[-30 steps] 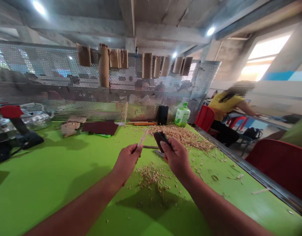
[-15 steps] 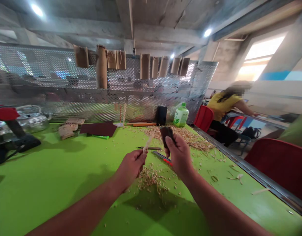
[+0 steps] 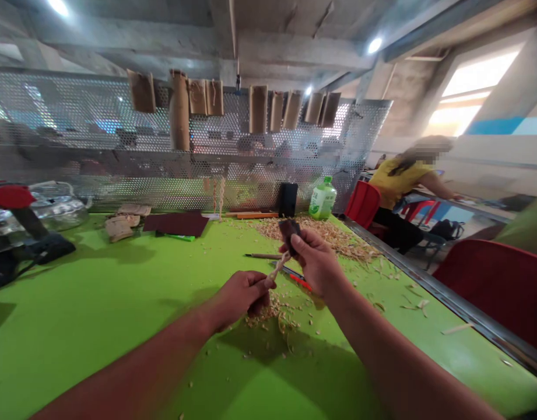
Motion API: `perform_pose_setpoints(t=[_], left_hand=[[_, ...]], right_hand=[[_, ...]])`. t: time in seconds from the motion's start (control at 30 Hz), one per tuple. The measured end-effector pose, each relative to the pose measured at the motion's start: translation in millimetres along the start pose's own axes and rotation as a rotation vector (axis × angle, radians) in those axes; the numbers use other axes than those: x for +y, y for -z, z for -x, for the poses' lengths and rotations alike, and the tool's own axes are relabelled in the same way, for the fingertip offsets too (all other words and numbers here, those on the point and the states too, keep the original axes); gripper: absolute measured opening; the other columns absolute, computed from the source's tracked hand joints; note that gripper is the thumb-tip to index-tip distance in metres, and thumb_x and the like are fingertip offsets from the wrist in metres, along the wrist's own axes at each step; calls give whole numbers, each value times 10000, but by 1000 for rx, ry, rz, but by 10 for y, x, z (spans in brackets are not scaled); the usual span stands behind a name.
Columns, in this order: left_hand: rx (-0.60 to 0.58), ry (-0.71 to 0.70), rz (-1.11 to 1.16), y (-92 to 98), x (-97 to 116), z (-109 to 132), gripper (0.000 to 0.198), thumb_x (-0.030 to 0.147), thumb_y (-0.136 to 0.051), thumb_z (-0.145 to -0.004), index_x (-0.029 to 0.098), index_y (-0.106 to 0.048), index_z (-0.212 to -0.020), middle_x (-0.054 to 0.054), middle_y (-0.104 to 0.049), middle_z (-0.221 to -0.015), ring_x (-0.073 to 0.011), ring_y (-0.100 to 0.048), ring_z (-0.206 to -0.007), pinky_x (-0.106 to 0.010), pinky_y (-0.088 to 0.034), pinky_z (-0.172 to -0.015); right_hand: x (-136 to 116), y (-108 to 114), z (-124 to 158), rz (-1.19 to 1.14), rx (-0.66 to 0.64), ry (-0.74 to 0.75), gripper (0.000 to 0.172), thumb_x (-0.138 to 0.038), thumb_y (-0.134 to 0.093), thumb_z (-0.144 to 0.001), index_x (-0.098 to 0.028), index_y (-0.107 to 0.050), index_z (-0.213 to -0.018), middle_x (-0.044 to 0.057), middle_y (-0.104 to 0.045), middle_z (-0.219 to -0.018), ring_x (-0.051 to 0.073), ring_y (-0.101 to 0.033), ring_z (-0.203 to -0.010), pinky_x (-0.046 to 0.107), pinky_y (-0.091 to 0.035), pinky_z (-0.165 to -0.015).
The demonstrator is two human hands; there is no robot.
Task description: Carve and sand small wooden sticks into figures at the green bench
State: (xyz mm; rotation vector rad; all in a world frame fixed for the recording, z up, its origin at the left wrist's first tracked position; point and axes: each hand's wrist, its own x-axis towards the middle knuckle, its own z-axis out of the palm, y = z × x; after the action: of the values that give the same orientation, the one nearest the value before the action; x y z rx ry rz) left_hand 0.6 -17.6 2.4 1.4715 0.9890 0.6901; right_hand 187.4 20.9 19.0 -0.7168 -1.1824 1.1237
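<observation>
While the left hand [image 3: 245,295] has its grip pinched round the near end of a slim, pale, twisted wooden stick [image 3: 278,268], that stick points away and rightward, its long axis slanting up to the right hand [image 3: 319,260], whose grip holds a dark, flat, sandpaper-like sheet [image 3: 288,232] at the far end. Just beyond the left grip, a thin, dark-tipped tool [image 3: 265,256] lies crosswise on the smooth green worktop [image 3: 132,291]; a red-and-grey knife [image 3: 301,283] rests below the right grip, curly wood shavings [image 3: 338,238] heaped beyond it.
</observation>
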Motion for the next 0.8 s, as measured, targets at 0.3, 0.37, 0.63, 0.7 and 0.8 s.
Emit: perform_pose_setpoints(t=[0.3,0.37,0.63,0.7,0.8], left_hand=[[-6,25,-7,58,9,-16,256,378,-633,-817,135,-642,-734,-27,-674,-645,-93,-558,-501,-225,-410,-517],[21,20,35,70,-16,-45,238,367,-651,-805,134,-655,-752,-43,-696,-670,-104,-581,-520,-230,-416,-524],[85,-62,242,120,-47,-16,287,408,-683,-806,133,-696,-888,-79,-723,-829,-124,-623,-629,-243,-445,-577],[88,-69,257,125,-39,-2,301,416,-689,-805,130,-698,-899,-85,-719,-854,-119,-612,-637,-240,-437,-578],[116,-60,268,116,-16,9,315,419,-710,-787,122,-699,-889,-83,-711,-836,-110,-586,-620,-238,-419,-576]], right_hand=[[-106,175,-160,-118,111,98,258,-412,-807,-677,-237,-656,-791,-15,-687,-775,155,-665,-747,270,-490,-652],[-115,150,-145,-131,118,134,235,-399,-809,-676,-246,-661,-775,-14,-699,-802,159,-659,-794,287,-501,-704],[11,47,-73,-190,120,29,231,-374,-826,-650,-244,-667,-756,-18,-697,-781,147,-632,-764,283,-476,-713],[55,11,-36,-204,101,-6,240,-383,-825,-650,-244,-668,-766,-18,-695,-792,148,-638,-770,285,-475,-715],[87,-34,15,-202,41,-43,244,-403,-821,-652,-246,-666,-755,-11,-698,-803,162,-648,-776,306,-481,-737]])
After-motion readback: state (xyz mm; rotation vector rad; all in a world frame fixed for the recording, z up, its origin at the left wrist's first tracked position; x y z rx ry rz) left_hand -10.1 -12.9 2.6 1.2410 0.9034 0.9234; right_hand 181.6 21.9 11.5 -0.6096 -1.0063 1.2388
